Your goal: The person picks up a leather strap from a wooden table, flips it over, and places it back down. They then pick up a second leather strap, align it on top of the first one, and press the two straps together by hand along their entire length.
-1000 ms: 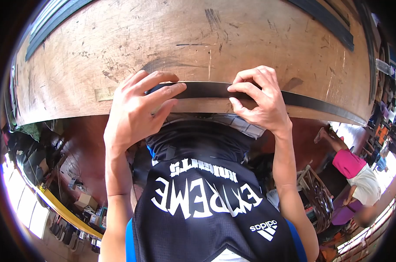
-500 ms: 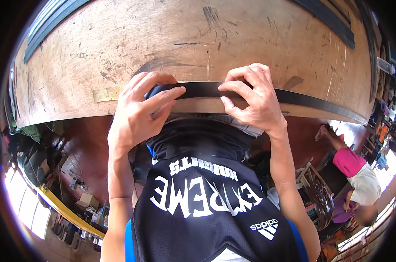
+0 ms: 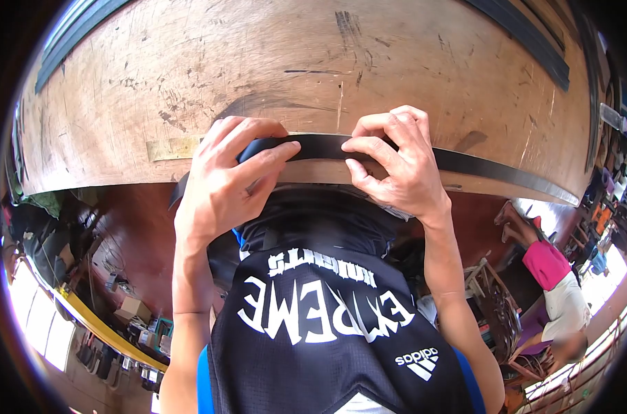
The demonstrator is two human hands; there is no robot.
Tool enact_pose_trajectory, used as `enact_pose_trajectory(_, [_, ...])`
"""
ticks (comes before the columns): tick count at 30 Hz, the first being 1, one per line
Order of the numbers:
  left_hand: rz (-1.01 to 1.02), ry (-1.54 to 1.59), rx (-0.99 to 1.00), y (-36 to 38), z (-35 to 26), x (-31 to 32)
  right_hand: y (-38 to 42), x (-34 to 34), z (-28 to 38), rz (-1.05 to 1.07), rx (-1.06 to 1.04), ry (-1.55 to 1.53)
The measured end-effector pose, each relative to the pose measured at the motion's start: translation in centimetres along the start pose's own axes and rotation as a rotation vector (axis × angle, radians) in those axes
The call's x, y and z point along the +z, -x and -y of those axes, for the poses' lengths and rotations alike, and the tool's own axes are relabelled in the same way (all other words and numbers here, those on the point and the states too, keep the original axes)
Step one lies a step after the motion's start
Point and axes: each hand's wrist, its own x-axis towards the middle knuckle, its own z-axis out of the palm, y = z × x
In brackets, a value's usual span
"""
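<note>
A long, flat black strip (image 3: pixel 319 147) runs along the near edge of the wooden table. My left hand (image 3: pixel 227 179) is closed around it, index finger lying along its face, and the strip bends upward beneath those fingers. A dark end shows below the table edge beside my left wrist. My right hand (image 3: pixel 402 162) has curled fingers on the strip a short way to the right, its thumb at the near side. Beyond that hand the strip continues along the edge toward the table's right corner. My palms hide parts of it.
The worn wooden tabletop (image 3: pixel 272 55) has scratches and dark stains. A yellowish flat piece (image 3: pixel 168 149) lies left of my left hand. Dark strips (image 3: pixel 79 38) rest at the far left, with more dark strips (image 3: pixel 527 41) far right. A person in pink shorts (image 3: pixel 548 265) is at the right.
Both hands stay on the strip, and the gap between them has narrowed slightly. A dark end now shows beside my left wrist. The person at the right has shifted posture.
</note>
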Motion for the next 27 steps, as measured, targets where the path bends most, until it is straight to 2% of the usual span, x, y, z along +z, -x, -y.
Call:
enact_pose_trajectory(9, [0.004,-0.042,0.023,0.0,-0.1,-0.2,-0.8,0.9,0.6,0.009,-0.027,-0.013])
enact_pose_trajectory(11, [0.048,-0.132,0.007,0.1,-0.3,-0.9,-0.9,1.1,0.6,-0.007,-0.045,-0.009])
enact_pose_trajectory(16, [0.009,-0.272,-0.080,2.2,1.3,-3.1,-0.6,1.1,-0.2,-0.014,-0.069,-0.007])
enact_pose_trajectory(19, [-0.010,-0.269,-0.097,2.6,1.3,-3.8,-0.3,0.8,-0.4,-0.022,-0.078,-0.014])
enact_pose_trajectory(27, [-0.020,-0.125,0.018,1.5,0.6,-3.1,1.2,-1.3,-1.7,-0.015,-0.048,-0.011])
